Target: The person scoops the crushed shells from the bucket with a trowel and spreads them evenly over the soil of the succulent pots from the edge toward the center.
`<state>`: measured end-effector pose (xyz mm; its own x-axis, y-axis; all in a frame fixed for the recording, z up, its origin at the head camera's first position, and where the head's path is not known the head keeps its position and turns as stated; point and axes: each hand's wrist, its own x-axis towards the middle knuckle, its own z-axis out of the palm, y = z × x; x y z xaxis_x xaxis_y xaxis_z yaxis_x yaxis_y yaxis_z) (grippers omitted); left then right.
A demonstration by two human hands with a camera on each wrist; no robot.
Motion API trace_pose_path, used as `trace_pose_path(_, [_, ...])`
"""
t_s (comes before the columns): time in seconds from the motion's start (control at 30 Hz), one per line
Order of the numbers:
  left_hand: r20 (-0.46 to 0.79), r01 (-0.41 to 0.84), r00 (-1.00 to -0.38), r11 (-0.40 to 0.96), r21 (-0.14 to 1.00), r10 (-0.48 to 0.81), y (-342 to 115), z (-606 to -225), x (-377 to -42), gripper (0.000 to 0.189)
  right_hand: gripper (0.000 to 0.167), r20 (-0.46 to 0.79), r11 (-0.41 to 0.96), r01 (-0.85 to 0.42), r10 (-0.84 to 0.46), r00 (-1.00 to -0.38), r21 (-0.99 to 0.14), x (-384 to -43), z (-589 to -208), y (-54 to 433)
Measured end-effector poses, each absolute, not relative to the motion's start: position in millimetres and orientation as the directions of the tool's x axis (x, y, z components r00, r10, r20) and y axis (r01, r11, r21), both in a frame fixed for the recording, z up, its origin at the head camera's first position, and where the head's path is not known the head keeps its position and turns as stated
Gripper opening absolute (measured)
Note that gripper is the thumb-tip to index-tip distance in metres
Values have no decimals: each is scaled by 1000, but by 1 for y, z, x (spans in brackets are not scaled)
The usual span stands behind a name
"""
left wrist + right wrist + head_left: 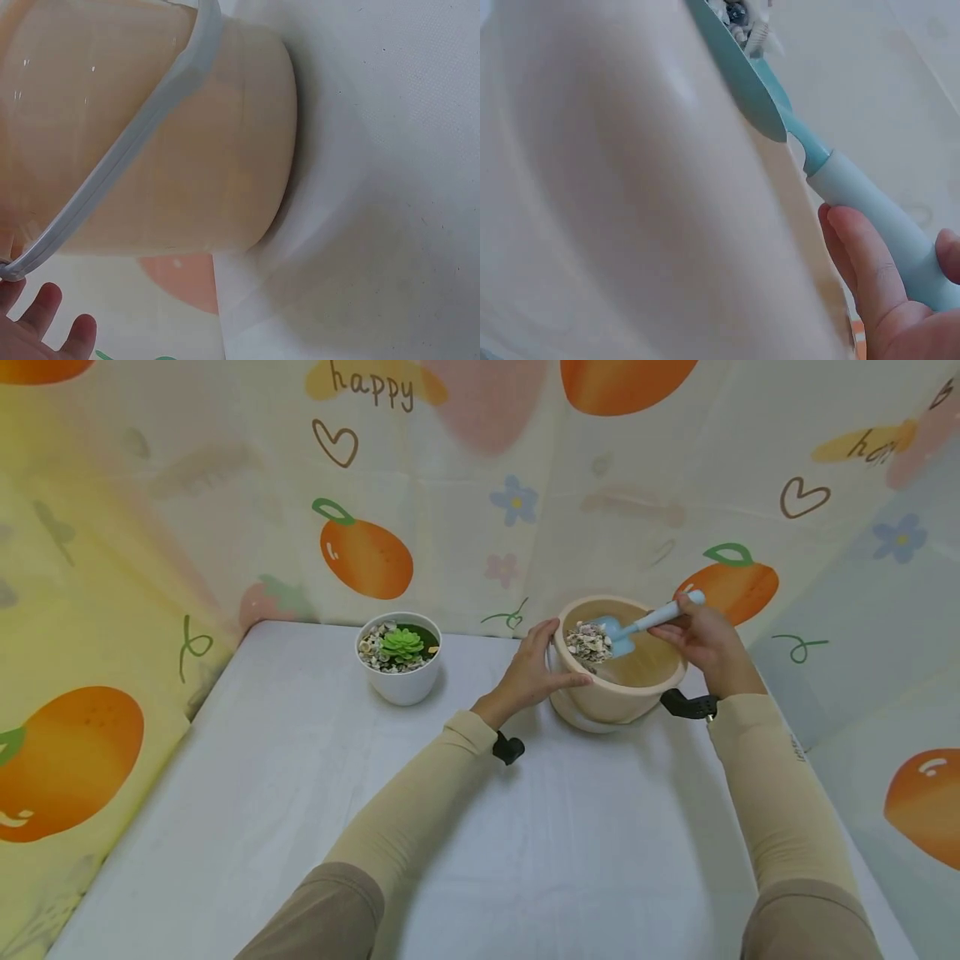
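Observation:
A beige plastic bucket [615, 697] with a pale grey handle [124, 161] stands upright on the table. My left hand [525, 672] rests against its left side, thumb along the front rim and fingers spread by the far left rim. In the left wrist view those fingertips [49, 296] lie close to the handle's end. My right hand [705, 639] holds a light-blue hand trowel [663, 614] by its handle over the bucket's mouth. The trowel's blade [742, 82] carries a heap of small shells or pebbles [588, 643].
A white pot [405, 687] with a green succulent [402, 645] and small pebbles stands to the bucket's left. A white cloth covers the table [300, 777]. A fruit-print curtain [450, 527] hangs right behind its back edge and along both sides.

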<state>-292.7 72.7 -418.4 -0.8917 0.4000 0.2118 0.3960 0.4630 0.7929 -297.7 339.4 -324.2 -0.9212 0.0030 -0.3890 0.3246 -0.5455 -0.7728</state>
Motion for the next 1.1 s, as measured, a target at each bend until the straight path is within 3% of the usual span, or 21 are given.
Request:
trace_pose_path(0.3, [203, 425, -877, 504, 752, 436, 68, -413, -296, 108, 19, -415, -667, 276, 55, -908, -692, -292, -329, 350])
trace_pose_path(0.67, [120, 404, -865, 536, 742, 487, 63, -407, -295, 104, 27, -387, -718, 204, 99, -917, -665, -283, -334, 355])
trace_pose_path(1.1, [161, 414, -869, 509, 755, 467, 62, -410, -291, 102, 25, -342, -742, 125, 147, -928, -659, -275, -333, 355])
